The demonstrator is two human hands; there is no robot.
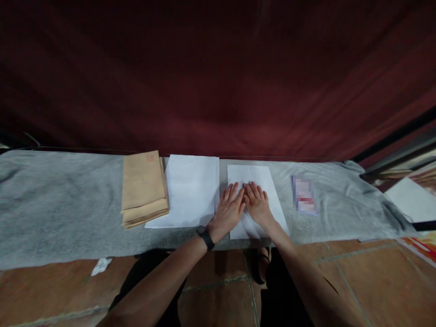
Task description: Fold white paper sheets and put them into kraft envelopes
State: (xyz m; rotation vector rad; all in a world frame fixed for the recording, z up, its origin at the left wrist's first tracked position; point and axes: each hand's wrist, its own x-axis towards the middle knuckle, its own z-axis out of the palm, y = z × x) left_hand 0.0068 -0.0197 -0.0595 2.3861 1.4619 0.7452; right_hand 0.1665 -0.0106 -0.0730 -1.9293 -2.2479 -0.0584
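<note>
A white sheet of paper lies on the grey cloth in front of me, with faint crease lines across it. My left hand rests flat on its left part, fingers stretched out and pointing away from me. Beside it, my right hand presses flat on the middle of the same sheet, fingers extended. The two hands nearly touch at the thumbs. Left of them lies a stack of white paper. Brown envelopes are piled at its left edge, partly over it.
The grey cloth covers a long narrow surface. A blurred-out small packet lies right of the sheet. A dark red curtain hangs behind. A scrap of white paper is on the tiled floor; a white board sits far right.
</note>
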